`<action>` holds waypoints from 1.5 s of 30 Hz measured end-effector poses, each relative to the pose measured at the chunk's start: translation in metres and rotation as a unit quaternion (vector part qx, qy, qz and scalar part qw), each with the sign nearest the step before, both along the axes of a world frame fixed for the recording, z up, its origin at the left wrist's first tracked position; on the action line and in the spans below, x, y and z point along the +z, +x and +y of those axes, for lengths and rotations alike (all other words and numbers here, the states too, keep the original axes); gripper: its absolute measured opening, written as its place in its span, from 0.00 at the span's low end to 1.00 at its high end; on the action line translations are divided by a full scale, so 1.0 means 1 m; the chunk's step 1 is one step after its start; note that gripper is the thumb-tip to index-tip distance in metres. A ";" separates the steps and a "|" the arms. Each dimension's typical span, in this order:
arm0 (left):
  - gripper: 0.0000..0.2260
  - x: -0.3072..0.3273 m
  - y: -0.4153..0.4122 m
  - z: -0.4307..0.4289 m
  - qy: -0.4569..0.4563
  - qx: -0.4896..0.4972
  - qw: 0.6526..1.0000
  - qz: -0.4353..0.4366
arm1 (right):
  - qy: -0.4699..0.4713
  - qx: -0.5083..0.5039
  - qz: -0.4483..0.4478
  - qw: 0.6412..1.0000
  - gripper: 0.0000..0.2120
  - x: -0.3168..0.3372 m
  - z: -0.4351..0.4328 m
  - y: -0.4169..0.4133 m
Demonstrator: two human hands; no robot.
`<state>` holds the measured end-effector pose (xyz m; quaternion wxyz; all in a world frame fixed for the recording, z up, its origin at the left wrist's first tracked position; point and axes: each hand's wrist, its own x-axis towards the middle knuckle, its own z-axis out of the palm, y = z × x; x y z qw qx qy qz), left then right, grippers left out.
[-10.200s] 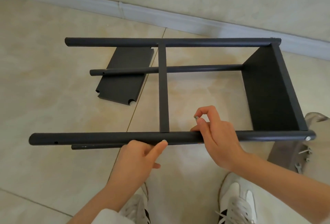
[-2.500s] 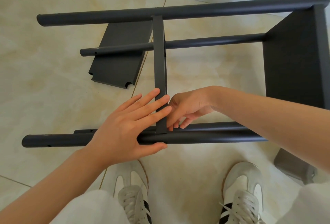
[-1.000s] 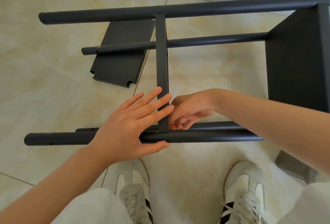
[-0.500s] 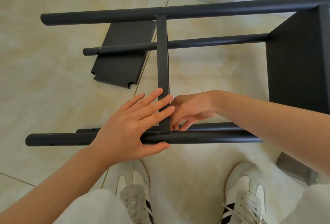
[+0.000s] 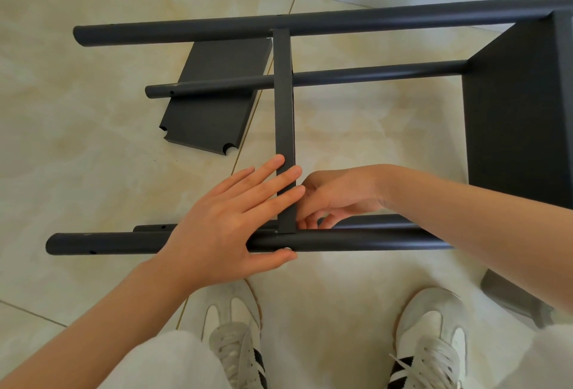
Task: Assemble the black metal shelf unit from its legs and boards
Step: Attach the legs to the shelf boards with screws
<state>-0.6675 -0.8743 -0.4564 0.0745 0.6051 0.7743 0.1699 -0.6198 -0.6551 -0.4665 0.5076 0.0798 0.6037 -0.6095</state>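
On the tile floor [image 5: 93, 156], shelf unit [image 5: 511, 109] lies on its side, near leg [image 5: 356, 241] toward the feet. Left hand [image 5: 226, 224] spread flat, fingers straight across the middle board [image 5: 283, 103], thumb against the near leg. Right hand [image 5: 338, 196] curled just beside that board at the leg joint; cannot tell whether it pinches anything.

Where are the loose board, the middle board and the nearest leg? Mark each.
loose board [image 5: 201, 122]: head view, middle of its flat face.
middle board [image 5: 283, 109]: head view, its upturned edge.
nearest leg [image 5: 356, 240]: head view, right half of the tube.
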 end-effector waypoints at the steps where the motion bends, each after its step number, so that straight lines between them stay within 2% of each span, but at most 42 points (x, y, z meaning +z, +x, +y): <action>1: 0.33 0.000 0.000 0.000 -0.001 0.001 1.000 0.002 | -0.001 -0.003 0.012 1.000 0.08 0.001 0.002 0.003; 5: 0.33 0.004 0.001 0.001 -0.014 0.004 1.000 0.000 | 0.003 -0.011 0.051 0.999 0.08 0.011 0.012 0.017; 11: 0.34 0.014 0.004 0.003 -0.054 0.019 0.998 -0.022 | 0.125 0.020 0.187 0.974 0.09 0.031 0.010 0.033; 16: 0.29 0.025 0.025 0.007 -0.022 0.059 0.995 -0.081 | 0.170 0.012 0.239 0.956 0.07 0.035 0.002 0.045; 18: 0.25 0.029 0.035 0.007 0.012 0.103 0.984 -0.144 | 0.190 0.019 0.242 0.951 0.10 0.037 0.002 0.048; 20: 0.22 0.036 0.043 0.007 0.071 0.209 0.936 -0.273 | 0.219 0.032 0.250 0.943 0.12 0.040 0.003 0.049; 22: 0.19 0.043 0.049 0.006 0.130 0.300 0.855 -0.402 | 0.240 0.036 0.263 0.934 0.14 0.043 0.002 0.051; 24: 0.15 0.049 0.050 0.004 0.171 0.352 0.791 -0.469 | 0.258 0.034 0.278 0.925 0.15 0.046 0.002 0.053; 27: 0.08 0.054 0.054 -0.002 0.162 0.409 0.714 -0.545 | 0.281 0.026 0.302 0.910 0.16 0.049 0.003 0.056; 30: 0.14 0.047 0.059 -0.011 0.085 0.480 0.636 -0.598 | 0.286 0.018 0.302 0.909 0.17 0.051 0.002 0.058; 32: 0.18 0.039 0.059 -0.014 0.066 0.524 0.549 -0.648 | 0.288 0.018 0.302 0.908 0.17 0.051 -0.001 0.060; 35: 0.22 0.036 0.056 -0.013 0.146 0.527 0.421 -0.723 | 0.302 0.010 0.312 0.901 0.16 0.050 -0.004 0.062; 37: 0.23 0.036 0.052 -0.011 0.234 0.510 0.363 -0.744 | 0.311 0.003 0.317 0.896 0.16 0.050 -0.004 0.062; 40: 0.16 0.035 0.047 -0.008 0.304 0.506 0.315 -0.743 | 0.324 0.010 0.329 0.887 0.16 0.050 -0.005 0.063; 42: 0.10 0.037 0.045 -0.006 0.306 0.506 0.301 -0.748 | 0.332 0.015 0.333 0.882 0.16 0.052 -0.006 0.064; 45: 0.12 0.039 0.043 -0.004 0.312 0.497 0.296 -0.753 | 0.338 0.012 0.336 0.879 0.16 0.056 -0.004 0.064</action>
